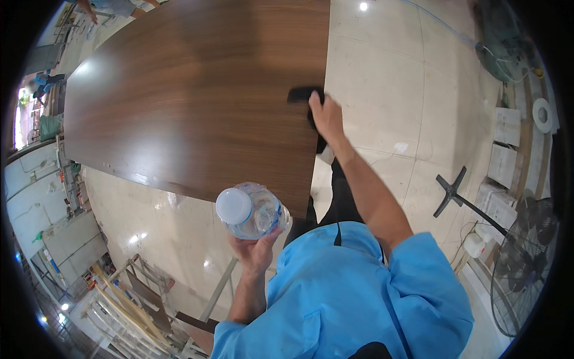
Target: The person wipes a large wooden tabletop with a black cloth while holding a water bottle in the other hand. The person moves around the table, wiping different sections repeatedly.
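Observation:
A clear plastic bottle (260, 209) with a white cap stands upright in my left hand (253, 250), whose fingers wrap round its lower part. I hold it just off the near edge of a brown wood-grain tabletop (197, 102). My right hand (327, 116) reaches out to the table's right edge and is closed on a black object (304, 94). One flat dark end of that object lies over the tabletop, and another dark part hangs by the edge. Its exact kind is not clear, and my fingers hide part of it.
At the right stands a black fan (526, 257), with a black cross-shaped base (450, 191) near it and white boxes (502, 164) along the wall. Pale frames (119, 317) are stacked at the lower left. Other people (116, 7) are at the far left.

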